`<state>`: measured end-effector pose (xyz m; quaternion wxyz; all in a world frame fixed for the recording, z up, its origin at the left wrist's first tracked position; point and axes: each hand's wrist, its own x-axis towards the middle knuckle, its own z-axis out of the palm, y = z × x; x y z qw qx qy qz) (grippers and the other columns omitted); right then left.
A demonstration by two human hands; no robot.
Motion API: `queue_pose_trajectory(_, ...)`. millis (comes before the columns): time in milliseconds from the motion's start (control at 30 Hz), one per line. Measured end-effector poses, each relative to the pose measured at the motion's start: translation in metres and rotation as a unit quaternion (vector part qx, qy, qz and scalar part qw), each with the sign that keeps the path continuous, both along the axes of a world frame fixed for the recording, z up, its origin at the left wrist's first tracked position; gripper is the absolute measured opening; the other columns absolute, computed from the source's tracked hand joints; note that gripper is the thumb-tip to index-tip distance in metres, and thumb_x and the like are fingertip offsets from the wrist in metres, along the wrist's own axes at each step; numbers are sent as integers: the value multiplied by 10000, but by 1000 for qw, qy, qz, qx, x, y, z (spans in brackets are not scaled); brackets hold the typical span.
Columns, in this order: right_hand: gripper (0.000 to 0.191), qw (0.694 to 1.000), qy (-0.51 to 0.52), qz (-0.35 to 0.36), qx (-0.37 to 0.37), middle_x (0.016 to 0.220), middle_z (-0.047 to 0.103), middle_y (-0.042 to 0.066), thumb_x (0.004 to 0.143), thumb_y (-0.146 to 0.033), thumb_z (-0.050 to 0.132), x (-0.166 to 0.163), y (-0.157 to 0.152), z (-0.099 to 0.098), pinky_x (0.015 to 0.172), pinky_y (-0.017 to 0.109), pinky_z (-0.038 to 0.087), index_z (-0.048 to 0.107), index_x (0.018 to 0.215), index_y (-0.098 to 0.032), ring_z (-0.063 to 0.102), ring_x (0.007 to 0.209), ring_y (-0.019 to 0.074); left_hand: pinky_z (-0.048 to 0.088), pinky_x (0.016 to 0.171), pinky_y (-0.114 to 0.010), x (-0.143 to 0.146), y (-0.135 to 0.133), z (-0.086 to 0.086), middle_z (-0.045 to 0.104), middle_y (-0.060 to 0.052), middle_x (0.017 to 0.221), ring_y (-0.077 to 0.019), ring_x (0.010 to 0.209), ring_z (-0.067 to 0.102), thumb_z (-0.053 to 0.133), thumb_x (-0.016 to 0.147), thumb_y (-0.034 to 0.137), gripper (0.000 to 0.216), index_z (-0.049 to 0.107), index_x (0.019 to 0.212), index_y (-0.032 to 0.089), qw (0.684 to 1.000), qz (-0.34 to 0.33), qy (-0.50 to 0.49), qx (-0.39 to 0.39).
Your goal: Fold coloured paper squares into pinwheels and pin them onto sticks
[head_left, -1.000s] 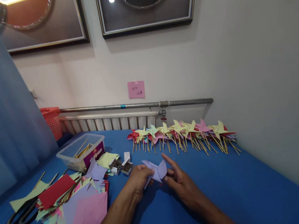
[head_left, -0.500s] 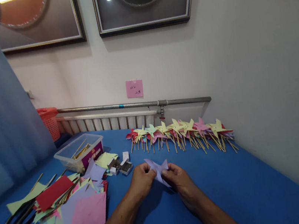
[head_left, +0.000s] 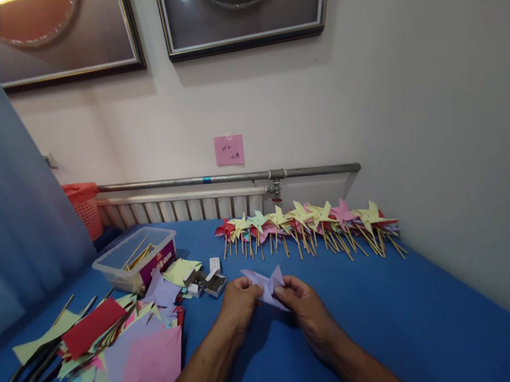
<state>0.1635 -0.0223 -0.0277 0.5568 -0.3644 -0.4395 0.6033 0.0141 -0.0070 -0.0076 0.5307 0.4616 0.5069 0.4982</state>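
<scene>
A lavender paper pinwheel (head_left: 267,286), with its points partly folded in, is held above the blue table between my two hands. My left hand (head_left: 239,305) pinches its left side between thumb and fingers. On the other side, my right hand (head_left: 303,302) grips the paper, its thumb pressed near the middle. No stick shows on this pinwheel. Just left of my left hand sit two small open boxes (head_left: 215,282) of tiny dark pieces. Beyond my hands lies a row of pinwheels on sticks (head_left: 299,215) in yellow, pink, red and green.
At left are a pile of coloured paper squares (head_left: 148,370), black-handled scissors (head_left: 37,370) and a clear plastic tub (head_left: 119,278) with wooden sticks. A red basket (head_left: 88,209) stands at the back left. Behind the table run a metal pipe (head_left: 177,182) and a radiator (head_left: 195,209).
The lavender pinwheel has shifted slightly left and tilted, with both hands moving along with it. My grip on it stays much the same. Nothing else on the table has moved.
</scene>
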Motion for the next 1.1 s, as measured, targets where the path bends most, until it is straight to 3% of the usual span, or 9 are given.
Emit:
queue_pose_trajectory(267, 372, 1000, 4, -3, 6, 802, 707, 15, 708, -466, 856, 6, 0, 5, 765, 302, 490, 734, 932, -196, 637, 728, 163, 242, 497, -239, -1, -1, 5, 480, 39, 489, -85, 460, 374, 673, 658, 295, 215, 531, 546, 180, 998, 10, 52, 41)
queue_pose_trajectory(567, 440, 1000, -7, -18, -13, 775, 723, 10, 653, -445, 892, 4, 5, -3, 649, 258, 469, 677, 944, -195, 642, 652, 151, 291, 536, -236, 2, -2, -1, 478, 39, 555, -100, 537, 404, 606, 706, 352, 220, 544, 599, 171, 986, 9, 121, 112)
queue_pose_trajectory(767, 569, 1000, -16, -18, -16, 891, 740, 31, 607, -387, 910, 3, 10, -6, 714, 288, 504, 650, 1083, -214, 691, 759, 184, 270, 509, -232, 4, -2, -2, 456, 48, 530, -96, 513, 388, 600, 703, 308, 201, 507, 573, 186, 986, 20, 135, 94)
queue_pose_trajectory(1100, 538, 997, -76, -17, 19, 882, 758, 67, 631, -420, 868, 0, 8, -5, 734, 341, 544, 671, 1075, -188, 710, 804, 229, 249, 487, -227, 5, -1, -3, 460, 55, 502, -85, 476, 374, 610, 675, 244, 154, 518, 568, 182, 992, 16, 102, 74)
